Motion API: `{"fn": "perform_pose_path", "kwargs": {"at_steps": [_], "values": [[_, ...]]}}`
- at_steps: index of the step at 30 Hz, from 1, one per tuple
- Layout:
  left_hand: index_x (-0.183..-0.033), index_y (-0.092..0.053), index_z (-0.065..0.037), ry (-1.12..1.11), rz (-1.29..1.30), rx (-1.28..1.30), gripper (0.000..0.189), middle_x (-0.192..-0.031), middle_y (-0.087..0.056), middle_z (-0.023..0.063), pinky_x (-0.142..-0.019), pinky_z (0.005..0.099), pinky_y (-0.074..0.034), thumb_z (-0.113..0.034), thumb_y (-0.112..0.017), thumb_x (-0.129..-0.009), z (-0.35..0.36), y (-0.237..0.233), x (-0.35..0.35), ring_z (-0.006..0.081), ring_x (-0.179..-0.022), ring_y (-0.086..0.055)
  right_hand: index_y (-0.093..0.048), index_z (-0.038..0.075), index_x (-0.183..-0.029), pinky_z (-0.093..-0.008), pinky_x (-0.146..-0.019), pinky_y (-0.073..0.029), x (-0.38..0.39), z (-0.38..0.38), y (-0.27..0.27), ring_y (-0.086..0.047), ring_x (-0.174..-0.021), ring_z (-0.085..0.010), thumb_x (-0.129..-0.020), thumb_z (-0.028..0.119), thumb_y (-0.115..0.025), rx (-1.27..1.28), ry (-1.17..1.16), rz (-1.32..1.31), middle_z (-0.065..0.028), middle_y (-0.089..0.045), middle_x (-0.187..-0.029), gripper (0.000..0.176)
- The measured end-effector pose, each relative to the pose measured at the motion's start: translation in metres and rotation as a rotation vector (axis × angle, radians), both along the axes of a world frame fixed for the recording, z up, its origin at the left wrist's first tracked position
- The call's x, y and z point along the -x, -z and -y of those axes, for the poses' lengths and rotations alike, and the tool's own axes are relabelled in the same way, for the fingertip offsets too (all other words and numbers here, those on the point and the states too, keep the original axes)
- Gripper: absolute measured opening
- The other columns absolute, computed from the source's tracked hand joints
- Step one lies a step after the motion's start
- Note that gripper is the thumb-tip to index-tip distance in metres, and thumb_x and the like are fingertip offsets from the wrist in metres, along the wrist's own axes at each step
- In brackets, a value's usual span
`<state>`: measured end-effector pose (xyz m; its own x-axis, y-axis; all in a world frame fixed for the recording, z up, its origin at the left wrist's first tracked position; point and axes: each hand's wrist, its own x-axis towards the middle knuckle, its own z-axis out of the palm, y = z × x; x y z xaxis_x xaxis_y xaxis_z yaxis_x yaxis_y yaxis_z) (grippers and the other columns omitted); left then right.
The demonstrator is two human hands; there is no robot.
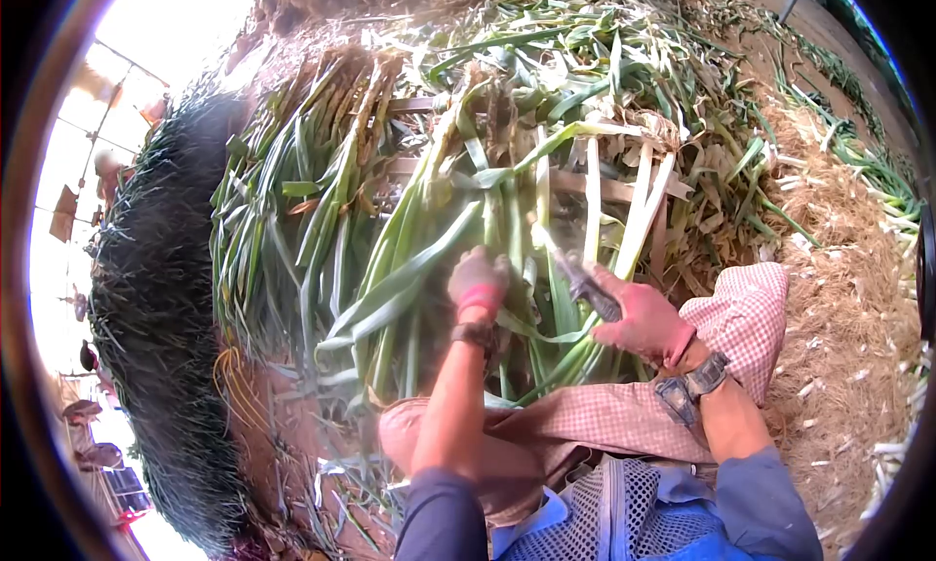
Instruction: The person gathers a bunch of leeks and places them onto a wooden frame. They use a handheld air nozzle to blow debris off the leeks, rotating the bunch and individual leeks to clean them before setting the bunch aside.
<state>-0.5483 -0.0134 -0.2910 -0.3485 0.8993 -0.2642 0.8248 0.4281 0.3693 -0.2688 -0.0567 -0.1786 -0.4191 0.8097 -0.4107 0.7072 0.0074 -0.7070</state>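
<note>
Checked lap cloth [604, 415] lies under the leek bundle [409, 278], left hand [478, 280] clamped on its stalks, right hand [643, 322] gripping a blade [575, 273] that might slip toward those nearby fingers.

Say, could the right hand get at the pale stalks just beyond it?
Probably yes: the pale stalks lie uncovered on the pile just past the right hand. But that hand grips a dark tool, and the left hand grips green leaves, so fingers would need freeing first.
</note>
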Motion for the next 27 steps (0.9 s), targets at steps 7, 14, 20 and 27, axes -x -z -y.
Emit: {"fn": "perform_pose_path", "kwargs": {"at_steps": [7, 14, 20, 27], "values": [[-0.111, -0.077, -0.004, -0.015, 0.222, 0.066, 0.053, -0.108, -0.078, 0.0216, -0.093, 0.0469, -0.057, -0.044, -0.087, -0.078, -0.010, -0.010, 0.003, 0.0392, -0.105, -0.074, -0.040, 0.014, -0.165, -0.0474, -0.095, -0.055, 0.021, -0.011, 0.000, -0.072, -0.104, -0.0433, -0.078, 0.039, -0.076, -0.008, -0.037, 0.055, -0.0251, -0.074, -0.108, 0.098], [-0.107, -0.076, -0.006, 0.002, 0.249, 0.125, 0.046, -0.112, -0.077, 0.0196, -0.092, 0.0462, -0.056, -0.041, -0.080, -0.077, 0.004, -0.012, 0.001, 0.0383, -0.106, -0.073, -0.040, 0.015, -0.165, -0.0489, -0.095, -0.055, 0.038, -0.015, -0.008, -0.072, -0.102, -0.0426, -0.079, 0.036, -0.076, 0.013, -0.133, 0.130, -0.0248, -0.075, -0.107, 0.096], [-0.103, -0.076, -0.006, 0.025, 0.339, 0.143, 0.045, -0.106, -0.077, 0.0173, -0.091, 0.0456, -0.056, -0.043, -0.081, -0.077, 0.012, -0.012, 0.002, 0.0369, -0.103, -0.074, -0.040, 0.020, -0.165, -0.0471, -0.090, -0.057, 0.059, -0.049, 0.007, -0.073, -0.097, -0.0418, -0.076, 0.037, -0.077, -0.016, -0.081, 0.150, -0.0262, -0.075, -0.102, 0.097], [-0.114, -0.078, -0.012, 0.011, 0.397, 0.165, 0.040, -0.104, -0.081, 0.0119, -0.089, 0.0410, -0.058, -0.037, -0.082, -0.082, 0.019, -0.033, -0.002, 0.0306, -0.096, -0.077, -0.041, 0.020, -0.164, -0.0486, -0.091, -0.057, 0.080, -0.108, 0.017, -0.073, -0.100, -0.0418, -0.075, 0.035, -0.076, -0.108, -0.055, 0.214, -0.0243, -0.075, -0.108, 0.098]]}}
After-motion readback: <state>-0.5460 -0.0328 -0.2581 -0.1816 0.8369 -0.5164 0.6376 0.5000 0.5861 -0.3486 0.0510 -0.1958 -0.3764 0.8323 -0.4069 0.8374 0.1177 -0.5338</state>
